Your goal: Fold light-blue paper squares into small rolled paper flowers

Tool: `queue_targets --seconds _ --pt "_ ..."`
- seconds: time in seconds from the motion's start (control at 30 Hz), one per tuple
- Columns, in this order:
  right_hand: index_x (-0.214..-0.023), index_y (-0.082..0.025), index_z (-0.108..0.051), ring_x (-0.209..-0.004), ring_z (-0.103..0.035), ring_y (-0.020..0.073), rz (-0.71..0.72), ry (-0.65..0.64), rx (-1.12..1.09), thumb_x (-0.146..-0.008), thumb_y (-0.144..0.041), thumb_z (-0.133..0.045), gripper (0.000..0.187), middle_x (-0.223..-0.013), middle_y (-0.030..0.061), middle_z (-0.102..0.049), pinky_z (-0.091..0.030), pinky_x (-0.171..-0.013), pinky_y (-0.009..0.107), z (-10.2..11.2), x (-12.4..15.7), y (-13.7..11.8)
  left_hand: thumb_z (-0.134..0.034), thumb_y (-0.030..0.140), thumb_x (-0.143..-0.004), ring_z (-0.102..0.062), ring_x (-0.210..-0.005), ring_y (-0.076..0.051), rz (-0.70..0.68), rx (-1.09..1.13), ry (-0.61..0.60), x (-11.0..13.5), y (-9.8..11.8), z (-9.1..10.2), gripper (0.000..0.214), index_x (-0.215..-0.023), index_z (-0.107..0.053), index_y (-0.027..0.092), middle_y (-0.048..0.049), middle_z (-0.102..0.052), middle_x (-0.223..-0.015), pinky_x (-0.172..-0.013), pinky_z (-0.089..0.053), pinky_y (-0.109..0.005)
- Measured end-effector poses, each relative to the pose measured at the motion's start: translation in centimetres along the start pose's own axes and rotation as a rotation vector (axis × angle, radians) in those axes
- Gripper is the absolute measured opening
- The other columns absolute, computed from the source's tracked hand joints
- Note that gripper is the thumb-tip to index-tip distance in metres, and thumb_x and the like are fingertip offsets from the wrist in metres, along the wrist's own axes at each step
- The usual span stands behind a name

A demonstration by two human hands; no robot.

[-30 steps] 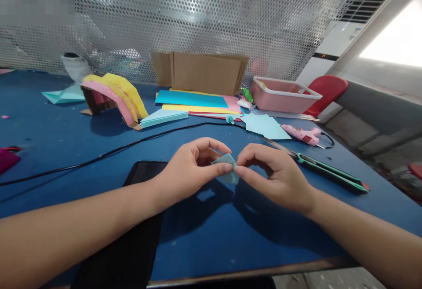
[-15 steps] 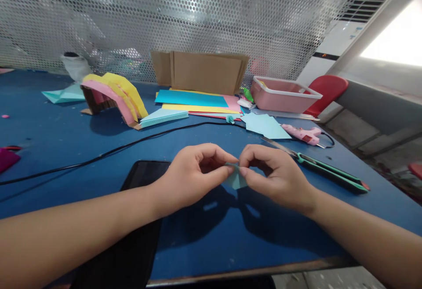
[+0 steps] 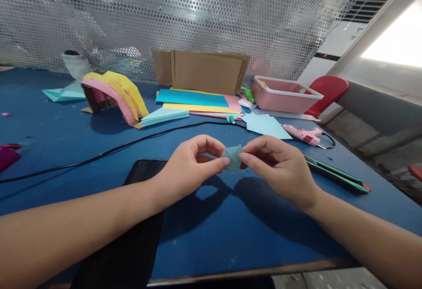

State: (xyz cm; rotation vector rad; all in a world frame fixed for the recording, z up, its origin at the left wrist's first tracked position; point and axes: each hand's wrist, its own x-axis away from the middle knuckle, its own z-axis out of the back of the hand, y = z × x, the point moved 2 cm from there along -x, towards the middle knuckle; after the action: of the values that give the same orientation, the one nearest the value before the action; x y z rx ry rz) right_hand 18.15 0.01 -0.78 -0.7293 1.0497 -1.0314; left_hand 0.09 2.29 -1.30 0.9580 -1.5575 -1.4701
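Observation:
A small folded piece of light-blue paper (image 3: pixel 234 158) is held above the blue table (image 3: pixel 198 254). My left hand (image 3: pixel 189 170) pinches its left edge between thumb and fingers. On the opposite edge, my right hand (image 3: pixel 280 166) grips it with thumb and forefinger. Under my left forearm lies a black phone-like slab (image 3: pixel 132 245). A green-and-black utility knife (image 3: pixel 339 174) rests just right of my right hand, its blade end hidden behind the hand.
A pink glue gun (image 3: pixel 305 135), light-blue paper sheets (image 3: pixel 267 125) and a pink basket (image 3: pixel 285 97) stand at the right. Behind are coloured sheets (image 3: pixel 194 97) and cardboard (image 3: pixel 206 71). A yellow-pink cardboard arch (image 3: pixel 114 93) and a black cable (image 3: pixel 125 146) occupy the left.
Both hands have raised the paper slightly and turned it, so a flatter, wider face shows. My right hand's fingers have straightened somewhat and now cover the knife's blade.

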Motion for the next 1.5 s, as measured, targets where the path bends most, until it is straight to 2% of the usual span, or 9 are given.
queue_targets --seconds 0.1,0.27,0.47,0.67,0.93,1.07,1.27,1.4,1.5 --pt "-0.083 -0.022 -0.065 -0.062 -0.066 0.0141 0.063 0.039 0.023 -0.081 -0.02 -0.068 0.004 -0.071 0.0006 -0.069 -0.055 -0.059 0.026 0.2 0.0 0.0 -0.077 0.022 -0.071 -0.063 -0.066 -0.009 0.017 0.018 -0.049 0.1 0.0 -0.2 0.021 -0.079 -0.059 0.016 0.0041 -0.065 -0.07 -0.066 -0.05 -0.022" --pt "-0.087 -0.026 -0.074 -0.072 -0.065 0.0181 0.19 -0.016 0.124 -0.082 -0.019 -0.064 0.013 -0.083 0.0043 -0.071 -0.052 -0.059 0.03 0.7 0.2 -0.4 -0.075 0.021 -0.074 -0.065 -0.07 -0.009 -0.01 0.074 -0.073 0.1 0.1 -0.3 0.016 -0.079 -0.061 0.016 0.0023 -0.069 -0.074 -0.071 -0.05 -0.022" --pt "-0.087 -0.032 -0.076 -0.073 -0.069 0.0209 0.237 -0.091 0.162 -0.081 -0.017 -0.063 0.021 -0.083 0.003 -0.075 -0.054 -0.06 0.034 1.1 -0.1 -0.9 -0.078 0.021 -0.071 -0.066 -0.071 -0.013 0.028 0.068 -0.04 0.3 0.4 -0.2 0.032 -0.098 -0.061 0.02 0.0013 -0.071 -0.076 -0.069 -0.05 -0.025" --pt "-0.09 -0.029 -0.077 -0.071 -0.071 0.0194 0.41 -0.094 0.24 -0.08 -0.012 -0.065 0.023 -0.082 0.0041 -0.077 -0.056 -0.062 0.032 1.1 -0.3 -1.3 -0.076 0.019 -0.073 -0.063 -0.068 -0.008 0.005 0.114 -0.041 0.4 0.4 -0.3 0.035 -0.104 -0.059 0.021 0.004 -0.069 -0.073 -0.067 -0.049 -0.02" --pt "-0.089 -0.024 -0.077 -0.071 -0.071 0.0177 0.484 -0.069 0.248 -0.079 -0.008 -0.066 0.022 -0.081 0.006 -0.077 -0.057 -0.064 0.027 1.1 -0.1 -1.6 -0.078 0.016 -0.071 -0.061 -0.067 -0.007 -0.029 0.148 -0.074 0.4 0.5 -0.4 0.039 -0.105 -0.057 0.02 0.0058 -0.066 -0.072 -0.064 -0.048 -0.018" --pt "-0.088 -0.023 -0.076 -0.073 -0.071 0.0174 0.452 -0.086 0.229 -0.079 -0.009 -0.066 0.02 -0.081 0.0049 -0.076 -0.058 -0.068 0.028 0.8 -0.1 -1.2 -0.076 0.017 -0.072 -0.056 -0.062 -0.006 -0.03 0.103 -0.039 0.3 0.7 -0.3 0.038 -0.104 -0.056 0.018 0.0076 -0.061 -0.068 -0.059 -0.045 -0.017" --pt "-0.096 -0.02 -0.07 -0.07 -0.07 0.0152 0.191 -0.063 0.081 -0.079 -0.018 -0.069 0.017 -0.081 0.004 -0.074 -0.059 -0.062 0.024 0.5 0.1 -0.6 -0.072 0.015 -0.073 -0.056 -0.06 -0.006 -0.023 0.006 -0.08 0.5 0.6 -0.6 0.037 -0.104 -0.052 0.018 0.0077 -0.061 -0.067 -0.059 -0.045 -0.018" --pt "-0.079 -0.018 -0.07 -0.064 -0.065 0.0118 0.242 -0.186 0.114 -0.08 -0.016 -0.068 0.003 -0.074 0.0032 -0.07 -0.054 -0.057 0.02 0.3 0.1 -1.0 -0.071 0.011 -0.071 -0.054 -0.057 -0.005 -0.02 -0.05 -0.154 0.8 0.3 -0.8 0.035 -0.097 -0.049 0.021 0.0085 -0.063 -0.065 -0.057 -0.043 -0.018" --pt "-0.075 -0.017 -0.068 -0.061 -0.062 0.0116 0.217 -0.275 0.093 -0.082 -0.019 -0.067 0.007 -0.071 0.003 -0.067 -0.051 -0.055 0.021 0.2 0.1 -1.1 -0.07 0.009 -0.07 -0.051 -0.054 -0.004 -0.018 -0.07 -0.192 0.9 0.0 -0.9 0.036 -0.093 -0.045 0.022 0.0095 -0.064 -0.063 -0.054 -0.04 -0.017"
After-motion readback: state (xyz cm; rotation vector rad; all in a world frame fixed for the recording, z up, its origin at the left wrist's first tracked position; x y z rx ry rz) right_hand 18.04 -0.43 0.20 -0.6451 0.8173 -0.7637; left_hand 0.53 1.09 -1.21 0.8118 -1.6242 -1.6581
